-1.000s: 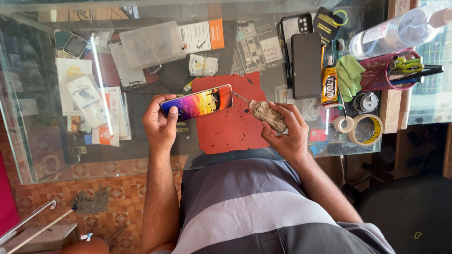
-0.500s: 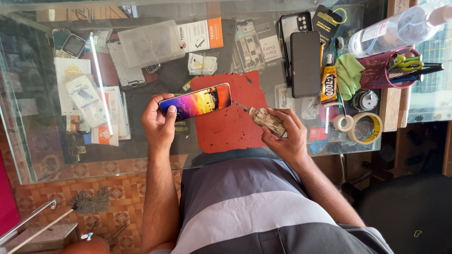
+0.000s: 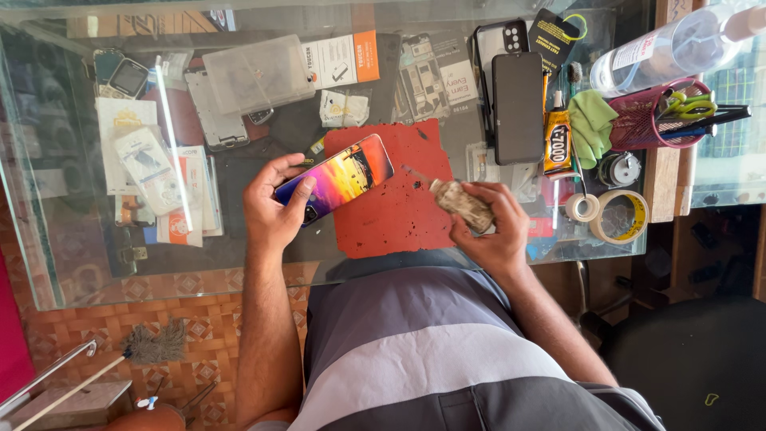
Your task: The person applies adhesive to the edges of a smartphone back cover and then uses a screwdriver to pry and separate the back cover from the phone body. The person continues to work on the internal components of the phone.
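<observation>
This is a small phone repair workshop. A glass surface (image 3: 48, 263) carries a red work mat (image 3: 399, 215), spotted with dark marks, and around it lie loose phones (image 3: 517, 108), a bare phone frame (image 3: 214, 120), a stripped circuit board (image 3: 421, 76) and a clear parts box (image 3: 257, 73). Packets of screen protectors (image 3: 148, 168) are stacked on one side. On the other side stand a glue tube (image 3: 557, 144), tape rolls (image 3: 618, 215), a green cloth (image 3: 592, 124), a spray bottle (image 3: 678, 48) and a pink mesh cup (image 3: 646, 120) holding scissors and other tools. Below the glass shows a tiled floor (image 3: 96, 319) with a small brush (image 3: 152, 345) lying on it.
</observation>
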